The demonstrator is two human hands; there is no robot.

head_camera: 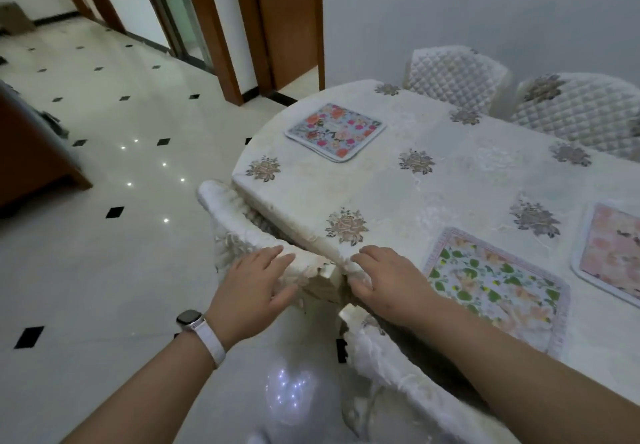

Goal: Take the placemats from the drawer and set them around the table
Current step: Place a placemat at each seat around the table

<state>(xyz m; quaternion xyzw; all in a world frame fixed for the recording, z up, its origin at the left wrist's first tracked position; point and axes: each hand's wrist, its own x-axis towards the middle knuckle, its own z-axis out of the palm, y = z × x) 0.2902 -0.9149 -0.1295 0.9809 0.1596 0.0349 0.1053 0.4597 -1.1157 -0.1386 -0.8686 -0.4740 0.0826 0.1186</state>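
Three placemats lie flat on the table (pixel 311 194), which wears a cream cloth with embroidered flowers. A blue floral mat (pixel 335 131) sits at the far rounded end. A mat with green leaves and a pink border (pixel 495 284) lies near the front edge. A pink floral mat (pixel 613 253) is cut off at the right. My left hand (pixel 254 282) rests on the cloth-covered top of a chair back at the table's edge. My right hand (pixel 384 282) presses on the tablecloth's edge beside the green mat, fingers curled over the cloth. No drawer is in view.
Covered chairs (pixel 249 232) are tucked in at the near edge, and two quilted chair backs (pixel 453 74) stand at the far side by the wall. Glossy tiled floor (pixel 114 138) spreads to the left, with a brown cabinet (pixel 31 145) and wooden door frames beyond.
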